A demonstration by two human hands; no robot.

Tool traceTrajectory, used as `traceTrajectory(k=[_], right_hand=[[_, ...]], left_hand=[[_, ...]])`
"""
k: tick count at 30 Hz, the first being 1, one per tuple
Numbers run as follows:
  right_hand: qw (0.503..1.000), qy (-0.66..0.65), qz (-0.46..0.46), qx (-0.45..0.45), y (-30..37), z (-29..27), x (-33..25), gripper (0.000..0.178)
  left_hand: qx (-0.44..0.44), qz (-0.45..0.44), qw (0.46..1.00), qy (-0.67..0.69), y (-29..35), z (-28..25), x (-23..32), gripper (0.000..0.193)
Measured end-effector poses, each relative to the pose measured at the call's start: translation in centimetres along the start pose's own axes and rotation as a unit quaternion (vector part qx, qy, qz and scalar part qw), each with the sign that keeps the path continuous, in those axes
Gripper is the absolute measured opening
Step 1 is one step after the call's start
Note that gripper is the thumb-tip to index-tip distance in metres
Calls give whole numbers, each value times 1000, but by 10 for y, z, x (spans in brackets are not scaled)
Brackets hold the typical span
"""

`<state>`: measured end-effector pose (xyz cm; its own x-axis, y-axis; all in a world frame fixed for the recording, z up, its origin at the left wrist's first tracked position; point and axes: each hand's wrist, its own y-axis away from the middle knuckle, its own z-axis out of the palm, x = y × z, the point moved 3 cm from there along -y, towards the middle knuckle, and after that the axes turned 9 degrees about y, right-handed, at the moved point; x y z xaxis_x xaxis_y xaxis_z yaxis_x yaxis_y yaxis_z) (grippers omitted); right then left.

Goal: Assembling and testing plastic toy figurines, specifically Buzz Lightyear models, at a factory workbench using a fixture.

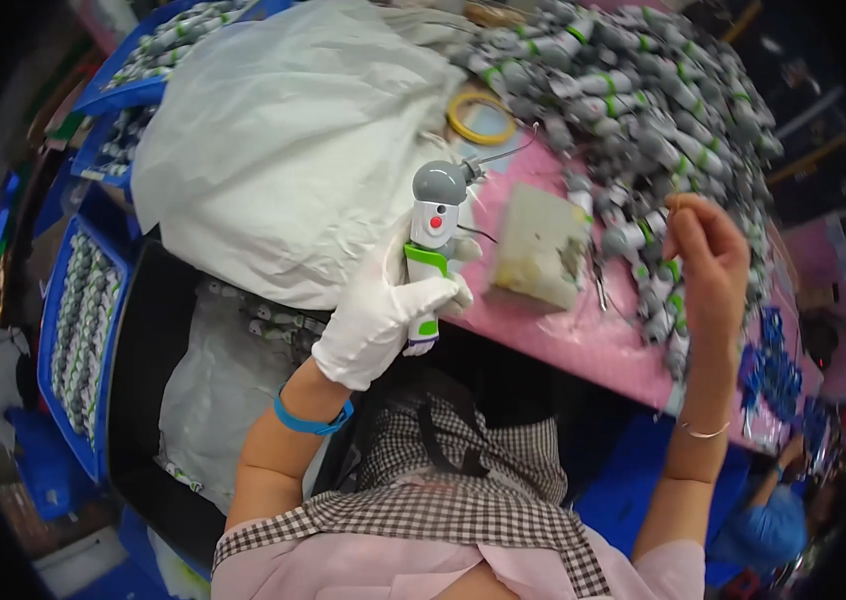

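My left hand (pixel 363 320), in a white glove, is wrapped round a handheld device (pixel 435 226) held upright above the table's near edge. The device has a round grey head, a white body with a red button and a bright green band. Thin dark wires stick out from its head and side. My right hand (pixel 711 250) is bare and raised over the right side of the table, beside a heap of similar devices (pixel 663 120). Its thumb and fingertips are pinched together; whatever is between them is too small to tell.
A stained pale block (pixel 535 250) and a yellow tape roll (pixel 455 118) lie on the pink table (pixel 563 345). Thin metal tweezers (pixel 600 287) lie near the block. White sheeting (pixel 293 140) covers the left. Blue crates (pixel 115 400) and a black bin (pixel 138 430) stand left; another person (pixel 768 525) is at right.
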<state>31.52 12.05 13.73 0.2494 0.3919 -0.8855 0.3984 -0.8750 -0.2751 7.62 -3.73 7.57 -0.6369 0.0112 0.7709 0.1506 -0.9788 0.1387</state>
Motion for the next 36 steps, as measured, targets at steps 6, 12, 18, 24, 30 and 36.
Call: traceTrajectory(k=[6,12,18,24,30,36], right_hand=[[988,-39,37,144,148,-38,33,19],[972,207,-61,93,185,-20,39,18],[964,222,-119,81,182,1,73,22],[955,246,-133,102,185,4,70,25],[946,269,-147,105,181,2,72,26],[942,286,-159,78,183,2,70,29]], left_hand=[[-132,-193,969,84,39,79,-88,69],[-91,-158,970,-158,35,93,-165,61],[-9,-120,968,-221,30,93,-187,59],[10,-140,969,-203,29,97,-187,60],[27,-114,969,-217,27,99,-182,59],[24,-111,965,-236,27,100,-179,59]])
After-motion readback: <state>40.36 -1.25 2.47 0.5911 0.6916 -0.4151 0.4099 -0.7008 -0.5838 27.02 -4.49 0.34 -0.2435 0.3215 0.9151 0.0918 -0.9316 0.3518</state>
